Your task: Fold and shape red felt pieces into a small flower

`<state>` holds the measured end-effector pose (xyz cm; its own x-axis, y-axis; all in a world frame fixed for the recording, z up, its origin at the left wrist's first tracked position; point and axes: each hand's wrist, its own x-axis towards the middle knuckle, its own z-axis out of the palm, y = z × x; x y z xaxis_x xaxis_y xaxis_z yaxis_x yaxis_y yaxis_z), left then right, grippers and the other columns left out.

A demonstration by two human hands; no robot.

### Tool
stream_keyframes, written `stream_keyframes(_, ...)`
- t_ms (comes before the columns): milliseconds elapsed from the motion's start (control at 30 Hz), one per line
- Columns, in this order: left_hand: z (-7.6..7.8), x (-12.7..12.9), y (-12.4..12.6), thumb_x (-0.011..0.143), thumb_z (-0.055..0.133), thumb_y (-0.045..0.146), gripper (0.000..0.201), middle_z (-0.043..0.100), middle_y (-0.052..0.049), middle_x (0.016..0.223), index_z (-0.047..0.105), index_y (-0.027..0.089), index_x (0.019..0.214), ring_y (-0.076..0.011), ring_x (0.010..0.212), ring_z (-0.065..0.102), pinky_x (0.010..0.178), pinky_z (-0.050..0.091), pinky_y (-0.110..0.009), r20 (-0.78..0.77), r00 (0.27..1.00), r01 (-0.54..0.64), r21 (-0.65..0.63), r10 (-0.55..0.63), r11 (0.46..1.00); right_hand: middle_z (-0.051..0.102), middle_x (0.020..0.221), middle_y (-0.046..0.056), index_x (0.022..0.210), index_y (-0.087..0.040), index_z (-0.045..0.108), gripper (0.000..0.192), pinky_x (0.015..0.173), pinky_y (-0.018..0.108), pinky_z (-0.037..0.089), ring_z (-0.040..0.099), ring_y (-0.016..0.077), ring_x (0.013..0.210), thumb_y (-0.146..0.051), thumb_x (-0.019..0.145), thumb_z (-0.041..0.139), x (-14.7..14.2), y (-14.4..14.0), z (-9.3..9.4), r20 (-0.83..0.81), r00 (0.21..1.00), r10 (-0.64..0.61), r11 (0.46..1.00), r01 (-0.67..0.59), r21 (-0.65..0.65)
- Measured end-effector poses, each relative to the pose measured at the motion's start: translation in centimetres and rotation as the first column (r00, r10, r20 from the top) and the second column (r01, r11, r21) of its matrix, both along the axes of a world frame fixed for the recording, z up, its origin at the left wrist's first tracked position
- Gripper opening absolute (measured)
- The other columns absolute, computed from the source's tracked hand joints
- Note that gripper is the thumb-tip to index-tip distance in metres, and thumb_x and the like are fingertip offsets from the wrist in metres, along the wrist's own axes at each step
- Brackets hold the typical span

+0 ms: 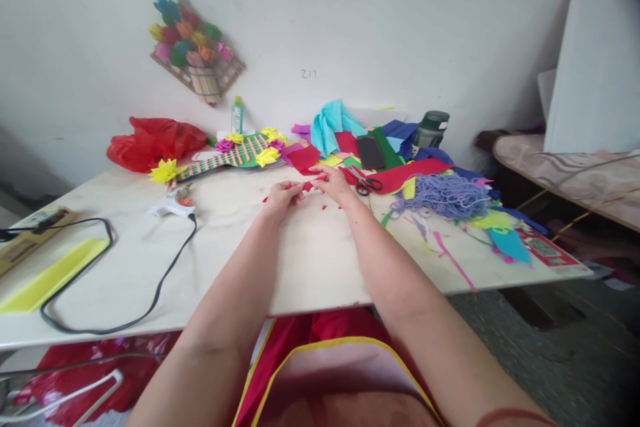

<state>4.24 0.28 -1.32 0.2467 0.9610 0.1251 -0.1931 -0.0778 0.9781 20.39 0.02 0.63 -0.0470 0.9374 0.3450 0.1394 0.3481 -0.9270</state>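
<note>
Between my two hands, above the middle of the white table, is a small strip of red crepe paper [309, 185]. My left hand [286, 197] pinches its left part, with a red end poking out past the fingers. The fingers of my right hand [331, 184] are closed on the other end. Small red scraps [324, 207] lie on the table just below. Beside my right hand lie black-handled scissors [367, 185], partly on a long red paper piece [410, 175].
A paper guitar with yellow and pink flowers [240, 153] lies at the back left. A white glue gun [173, 205] trails a black cord. To the right are purple yarn [445, 197], a phone [371, 152] and a dark bottle [432, 129].
</note>
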Motion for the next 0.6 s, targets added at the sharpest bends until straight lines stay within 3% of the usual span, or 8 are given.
stream_keyframes(133, 0.4, 0.1, -0.1, 0.059, 0.076, 0.035, 0.031, 0.059, 0.000, 0.052, 0.058, 0.012, 0.071, -0.0059, 0.037, 0.046, 0.038, 0.032, -0.019, 0.037, 0.999, -0.034, 0.018, 0.033, 0.999, 0.058, 0.055, -0.006, 0.110, -0.015, 0.054, 0.050, 0.045, 0.019, 0.039, 0.051, 0.0080, 0.047, -0.016, 0.062, 0.069, -0.6, -0.1, 0.1, -0.303, 0.953, 0.020, 0.990, -0.061, -0.125)
stream_keyframes(200, 0.4, 0.2, -0.1, 0.060, 0.075, 0.036, 0.032, 0.059, 0.000, 0.053, 0.058, 0.012, 0.073, -0.0059, 0.037, 0.046, 0.038, 0.032, -0.019, 0.062, 0.997, -0.046, 0.038, 0.043, 0.998, 0.057, 0.053, -0.006, 0.100, -0.014, 0.058, 0.042, 0.046, 0.019, 0.040, 0.048, 0.0067, 0.044, -0.022, 0.061, 0.071, -0.9, -0.1, 0.0, -0.432, 0.899, 0.075, 0.968, -0.170, -0.187)
stream_keyframes(300, 0.4, 0.3, 0.0, 0.061, 0.075, 0.037, 0.034, 0.059, 0.001, 0.053, 0.059, 0.012, 0.077, -0.0060, 0.039, 0.048, 0.039, 0.034, -0.019, 0.080, 0.996, -0.051, 0.073, 0.045, 0.996, 0.055, 0.050, -0.005, 0.075, -0.013, 0.060, 0.027, 0.044, 0.020, 0.039, 0.045, 0.0054, 0.042, -0.027, 0.057, 0.075, -1.6, -0.1, -0.1, -0.480, 0.865, 0.143, 0.931, -0.283, -0.233)
stream_keyframes(400, 0.3, 0.4, 0.0, 0.061, 0.075, 0.036, 0.034, 0.059, 0.001, 0.054, 0.059, 0.011, 0.078, -0.0065, 0.040, 0.049, 0.041, 0.037, -0.019, 0.054, 0.997, -0.056, 0.097, 0.051, 0.994, 0.052, 0.046, -0.005, 0.060, -0.013, 0.057, 0.026, 0.039, 0.019, 0.035, 0.042, 0.0052, 0.039, -0.030, 0.055, 0.077, -2.2, -0.3, -0.2, -0.427, 0.901, 0.075, 0.944, -0.202, -0.261)
stream_keyframes(500, 0.4, 0.6, -0.4, 0.063, 0.074, 0.037, 0.033, 0.060, 0.000, 0.055, 0.058, 0.011, 0.077, -0.0074, 0.040, 0.051, 0.042, 0.039, -0.020, 0.011, 0.999, -0.053, 0.085, 0.053, 0.995, 0.052, 0.042, -0.004, 0.055, -0.013, 0.055, 0.027, 0.035, 0.019, 0.030, 0.039, 0.0053, 0.035, -0.032, 0.058, 0.075, -2.4, -0.4, -0.3, -0.337, 0.941, -0.041, 0.962, -0.054, -0.268)
stream_keyframes(600, 0.8, 0.6, -0.7, 0.067, 0.071, 0.038, 0.032, 0.063, -0.002, 0.059, 0.055, 0.012, 0.077, -0.0081, 0.042, 0.053, 0.044, 0.041, -0.020, 0.022, 1.000, -0.010, 0.041, 0.009, 0.999, 0.052, 0.041, -0.003, 0.053, -0.014, 0.055, 0.028, 0.035, 0.019, 0.029, 0.038, 0.0050, 0.034, -0.033, 0.059, 0.074, -1.9, -0.3, -0.4, -0.296, 0.952, -0.071, 0.975, 0.003, -0.223)
